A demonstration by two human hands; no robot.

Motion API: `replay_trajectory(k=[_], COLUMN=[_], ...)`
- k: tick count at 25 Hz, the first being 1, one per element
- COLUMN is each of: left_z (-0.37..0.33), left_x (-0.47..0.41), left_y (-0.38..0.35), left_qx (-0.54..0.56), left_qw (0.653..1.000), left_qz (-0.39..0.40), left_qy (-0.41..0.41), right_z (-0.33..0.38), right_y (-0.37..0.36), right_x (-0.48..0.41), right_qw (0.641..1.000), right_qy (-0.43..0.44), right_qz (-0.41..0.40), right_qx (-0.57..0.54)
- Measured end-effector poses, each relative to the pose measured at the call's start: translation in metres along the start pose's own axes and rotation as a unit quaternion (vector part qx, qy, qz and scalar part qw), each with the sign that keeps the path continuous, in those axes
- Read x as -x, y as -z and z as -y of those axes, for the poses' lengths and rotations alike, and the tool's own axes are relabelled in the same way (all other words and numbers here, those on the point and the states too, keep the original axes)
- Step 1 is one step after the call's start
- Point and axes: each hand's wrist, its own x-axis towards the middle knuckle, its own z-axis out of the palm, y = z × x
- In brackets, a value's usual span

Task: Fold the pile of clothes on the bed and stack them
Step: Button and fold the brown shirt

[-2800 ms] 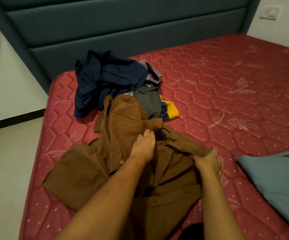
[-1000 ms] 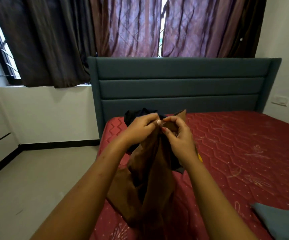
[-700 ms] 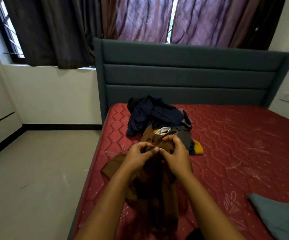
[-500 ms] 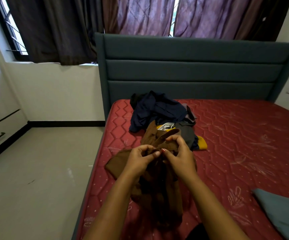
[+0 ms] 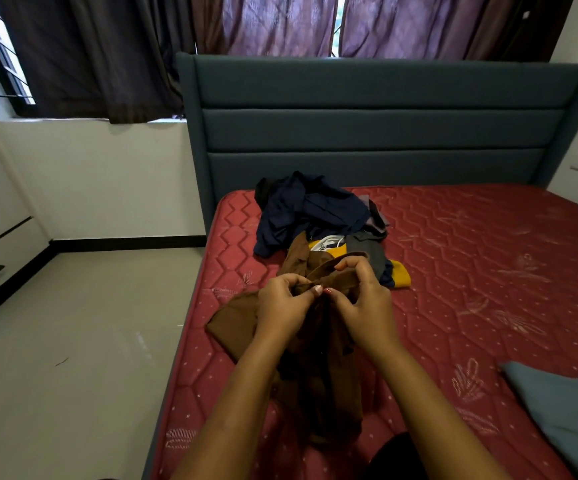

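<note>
Your left hand [image 5: 285,306] and right hand [image 5: 363,301] pinch the brown shirt [image 5: 322,386] side by side; its length runs from this grip away from the pile [image 5: 308,209].

The pile [image 5: 310,211] lies on the mattress [image 5: 471,265] near its left edge, just before the headboard [image 5: 367,133]. The shirt [image 5: 318,375] sits nearer, touching the pile, its top pinched by left hand [image 5: 285,308] and right hand [image 5: 363,303]. A pillow [image 5: 564,410] lies at near right.
</note>
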Motion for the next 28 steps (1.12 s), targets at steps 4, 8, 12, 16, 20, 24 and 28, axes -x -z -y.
replay_trajectory(k=[4, 8, 12, 16, 20, 24, 28], left_z=[-0.003, -0.010, -0.019, -0.034, -0.040, -0.044, -0.045], left_x=[-0.006, -0.012, -0.014, -0.019, -0.021, -0.021, -0.030], left_y=[-0.006, -0.007, -0.010, -0.015, -0.017, -0.016, -0.011], left_qx=[-0.051, -0.004, 0.036, 0.013, -0.009, -0.068, -0.176], left_qw=[0.998, 0.999, 0.995, 0.994, 0.995, 0.994, 0.954], left_qz=[-0.025, 0.020, 0.039, 0.061, 0.079, 0.072, 0.170], left_qy=[0.004, 0.050, 0.082, 0.089, 0.064, -0.039, -0.175], right_z=[0.000, -0.002, -0.004, -0.006, -0.008, -0.003, -0.005], right_y=[-0.001, 0.003, 0.012, 0.014, 0.017, 0.017, 0.021], right_x=[0.002, -0.001, -0.010, -0.017, -0.021, -0.025, -0.025], right_qw=[0.998, 0.997, 0.990, 0.981, 0.977, 0.982, 0.986], right_qy=[0.045, 0.057, 0.096, 0.127, 0.164, 0.155, 0.142], right_qz=[0.015, 0.025, 0.062, 0.067, 0.010, -0.019, -0.016], right_qx=[0.038, 0.040, 0.077, 0.131, 0.138, 0.108, 0.091])
